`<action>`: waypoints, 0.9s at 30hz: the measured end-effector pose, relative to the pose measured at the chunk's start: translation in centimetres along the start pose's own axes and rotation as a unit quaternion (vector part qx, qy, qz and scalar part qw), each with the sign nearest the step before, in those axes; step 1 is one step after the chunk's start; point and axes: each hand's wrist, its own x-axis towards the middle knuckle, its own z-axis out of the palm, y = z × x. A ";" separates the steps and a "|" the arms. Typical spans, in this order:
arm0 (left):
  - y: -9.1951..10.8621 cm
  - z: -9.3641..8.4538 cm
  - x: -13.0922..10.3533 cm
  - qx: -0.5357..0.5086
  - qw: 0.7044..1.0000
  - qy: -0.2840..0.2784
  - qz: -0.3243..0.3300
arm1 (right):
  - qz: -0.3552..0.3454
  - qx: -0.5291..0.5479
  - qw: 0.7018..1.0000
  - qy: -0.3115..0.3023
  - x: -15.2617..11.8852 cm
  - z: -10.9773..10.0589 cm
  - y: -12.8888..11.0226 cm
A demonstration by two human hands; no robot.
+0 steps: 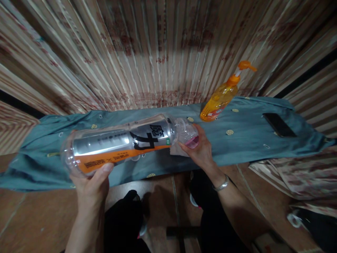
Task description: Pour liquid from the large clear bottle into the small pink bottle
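A large clear plastic bottle [116, 144] with a silver and orange label lies sideways across my view, held above the cloth-covered table. My left hand [93, 181] grips it from below near the base, thumb on the orange part of the label. At the other end, my right hand [201, 149] is closed around the clear neck, where something pink [192, 141], perhaps a cap, shows. A pale piece of cloth or paper [177, 150] hangs beneath the neck by the right fingers. The bottle and hand partly hide how it is held.
An orange pump bottle [219, 100] stands behind and to the right on the teal patterned tablecloth [242, 135]. A dark phone [279, 124] lies flat at the right. A pleated, printed curtain [147, 52] hangs along the back. My legs are below the near edge.
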 end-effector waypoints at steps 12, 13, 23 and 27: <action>-0.1 0.0 0.1 -0.012 1.000 0.010 0.000 | -0.008 0.005 1.000 0.001 -0.1 0.0 0.1; -0.1 0.0 0.1 -0.013 1.000 0.012 -0.001 | -0.005 0.004 1.000 0.000 -0.1 0.0 0.1; -0.2 -0.4 0.0 -0.013 1.000 0.002 -0.001 | 0.003 -0.004 1.000 -0.001 -0.2 0.2 0.4; -0.5 -0.6 0.1 -0.014 1.000 0.000 0.004 | 0.002 -0.005 1.000 -0.001 -0.2 0.2 0.4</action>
